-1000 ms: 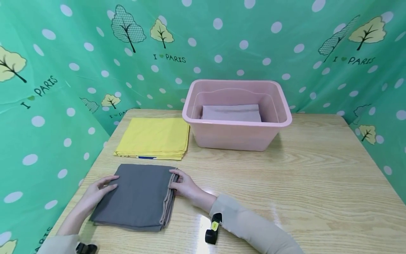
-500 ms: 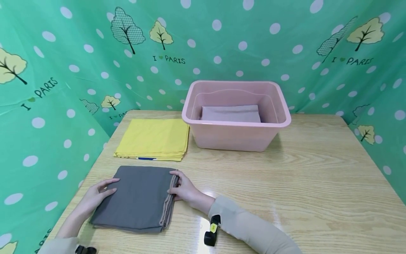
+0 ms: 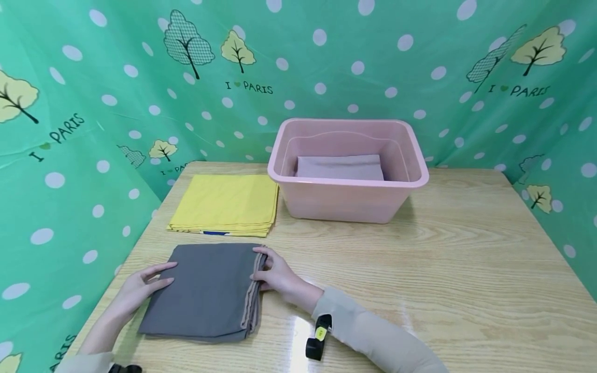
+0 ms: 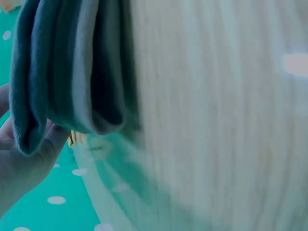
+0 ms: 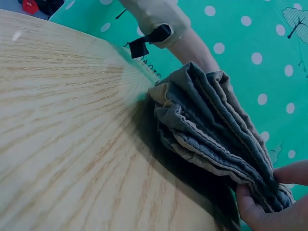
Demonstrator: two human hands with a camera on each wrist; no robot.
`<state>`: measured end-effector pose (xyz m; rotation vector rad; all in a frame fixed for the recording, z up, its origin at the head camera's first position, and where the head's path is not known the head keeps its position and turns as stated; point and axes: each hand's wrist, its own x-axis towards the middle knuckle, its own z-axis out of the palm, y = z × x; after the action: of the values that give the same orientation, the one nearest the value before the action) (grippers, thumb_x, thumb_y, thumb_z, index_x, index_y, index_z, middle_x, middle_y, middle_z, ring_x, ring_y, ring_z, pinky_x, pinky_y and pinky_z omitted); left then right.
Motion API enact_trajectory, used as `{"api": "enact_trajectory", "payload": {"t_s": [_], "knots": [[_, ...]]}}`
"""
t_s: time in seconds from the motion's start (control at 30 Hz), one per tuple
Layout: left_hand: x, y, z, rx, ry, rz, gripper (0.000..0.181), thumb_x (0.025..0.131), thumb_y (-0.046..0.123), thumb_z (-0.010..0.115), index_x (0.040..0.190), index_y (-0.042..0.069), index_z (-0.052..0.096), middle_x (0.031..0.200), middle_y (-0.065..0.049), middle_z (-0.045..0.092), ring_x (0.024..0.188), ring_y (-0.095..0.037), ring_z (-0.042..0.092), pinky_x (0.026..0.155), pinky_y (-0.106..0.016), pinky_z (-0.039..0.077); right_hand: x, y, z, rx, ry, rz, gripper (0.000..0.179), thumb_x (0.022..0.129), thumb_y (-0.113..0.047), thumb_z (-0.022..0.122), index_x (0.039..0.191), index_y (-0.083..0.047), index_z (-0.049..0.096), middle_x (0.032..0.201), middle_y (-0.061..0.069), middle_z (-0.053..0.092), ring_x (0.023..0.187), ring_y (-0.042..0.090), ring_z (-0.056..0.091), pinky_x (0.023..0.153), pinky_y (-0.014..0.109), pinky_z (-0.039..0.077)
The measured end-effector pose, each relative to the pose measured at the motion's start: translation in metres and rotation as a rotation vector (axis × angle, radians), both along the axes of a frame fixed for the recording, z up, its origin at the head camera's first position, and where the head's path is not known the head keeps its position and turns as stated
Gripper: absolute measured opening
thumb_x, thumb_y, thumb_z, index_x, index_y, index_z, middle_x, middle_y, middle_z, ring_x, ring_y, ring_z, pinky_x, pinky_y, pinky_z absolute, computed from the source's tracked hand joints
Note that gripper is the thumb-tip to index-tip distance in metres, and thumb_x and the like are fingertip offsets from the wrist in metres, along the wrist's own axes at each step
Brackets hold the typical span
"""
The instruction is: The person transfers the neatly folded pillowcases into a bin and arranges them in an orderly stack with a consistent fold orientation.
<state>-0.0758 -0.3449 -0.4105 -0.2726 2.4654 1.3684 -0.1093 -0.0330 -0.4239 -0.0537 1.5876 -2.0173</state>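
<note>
Setting: screened-off tabletop setup, wider room unclear | wood-grain table (image 3: 420,280) | printed green sheeting (image 3: 326,67) on 3 sides
</note>
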Motion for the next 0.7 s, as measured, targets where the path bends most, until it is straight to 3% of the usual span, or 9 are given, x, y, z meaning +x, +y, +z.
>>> {"api": "enact_trajectory", "payload": {"t_s": [0.17, 0.27, 0.37, 0.43, 0.5, 0.6, 0.7], "knots": [[-0.001, 0.009, 0.004, 0.030, 0.013, 0.002, 0.060, 0.082, 0.033, 0.061, 0.132, 0.006, 0.041, 0.142, -0.024, 0.016, 0.128, -0.042, 0.014, 0.098, -0.050, 0.024, -0.003, 0.007, 0.004, 0.011, -0.018, -0.019, 0.062, 0.078, 0.011, 0.055, 0.132, -0.013, 0.038, 0.101, 0.014, 0.054, 0.067, 0.015, 0.056, 0.054, 0.028, 0.048], [-0.002, 0.014, 0.006, 0.031, 0.016, -0.002, 0.059, 0.082, 0.032, 0.061, 0.132, 0.006, 0.042, 0.143, -0.024, 0.015, 0.128, -0.042, 0.014, 0.096, -0.035, 0.031, -0.006, 0.012, 0.006, 0.005, -0.035, -0.032, 0.061, 0.077, 0.011, 0.055, 0.132, -0.012, 0.039, 0.101, 0.015, 0.053, 0.067, 0.015, 0.055, 0.054, 0.027, 0.047], [-0.003, 0.019, 0.009, 0.016, 0.019, -0.006, 0.060, 0.082, 0.033, 0.061, 0.132, 0.006, 0.041, 0.143, -0.023, 0.017, 0.127, -0.042, 0.016, 0.083, -0.015, 0.036, -0.008, 0.017, 0.009, -0.006, -0.048, -0.048, 0.061, 0.077, 0.011, 0.055, 0.131, -0.012, 0.040, 0.101, 0.015, 0.052, 0.067, 0.015, 0.055, 0.057, 0.028, 0.049], [-0.003, 0.023, 0.010, 0.013, 0.023, -0.004, 0.060, 0.082, 0.034, 0.062, 0.132, 0.006, 0.041, 0.142, -0.024, 0.018, 0.127, -0.042, 0.018, 0.076, -0.009, 0.036, -0.009, 0.021, 0.011, -0.008, -0.053, -0.058, 0.060, 0.077, 0.010, 0.055, 0.131, -0.012, 0.040, 0.100, 0.015, 0.053, 0.067, 0.014, 0.055, 0.058, 0.028, 0.049], [-0.004, 0.028, 0.012, 0.017, 0.023, 0.008, 0.060, 0.082, 0.034, 0.062, 0.132, 0.007, 0.042, 0.142, -0.023, 0.019, 0.126, -0.036, 0.024, 0.072, -0.011, 0.036, -0.010, 0.025, 0.013, -0.013, -0.063, -0.068, 0.059, 0.078, 0.010, 0.054, 0.131, -0.013, 0.041, 0.098, 0.014, 0.053, 0.065, 0.013, 0.055, 0.058, 0.027, 0.049], [-0.005, 0.035, 0.013, 0.039, 0.019, 0.035, 0.059, 0.081, 0.034, 0.063, 0.131, 0.011, 0.044, 0.140, -0.023, 0.021, 0.103, -0.019, 0.042, 0.067, -0.017, 0.038, -0.012, 0.031, 0.015, -0.023, -0.080, -0.082, 0.057, 0.079, 0.009, 0.053, 0.130, -0.013, 0.041, 0.097, 0.013, 0.054, 0.063, 0.012, 0.055, 0.057, 0.025, 0.049], [-0.005, 0.042, 0.014, 0.088, 0.031, 0.053, 0.056, 0.081, 0.031, 0.064, 0.130, 0.012, 0.046, 0.139, -0.023, 0.022, 0.073, -0.006, 0.040, 0.060, -0.021, 0.037, -0.013, 0.037, 0.017, -0.036, -0.083, -0.093, 0.056, 0.079, 0.009, 0.053, 0.130, -0.012, 0.041, 0.096, 0.012, 0.054, 0.062, 0.011, 0.054, 0.058, 0.025, 0.050]]}}
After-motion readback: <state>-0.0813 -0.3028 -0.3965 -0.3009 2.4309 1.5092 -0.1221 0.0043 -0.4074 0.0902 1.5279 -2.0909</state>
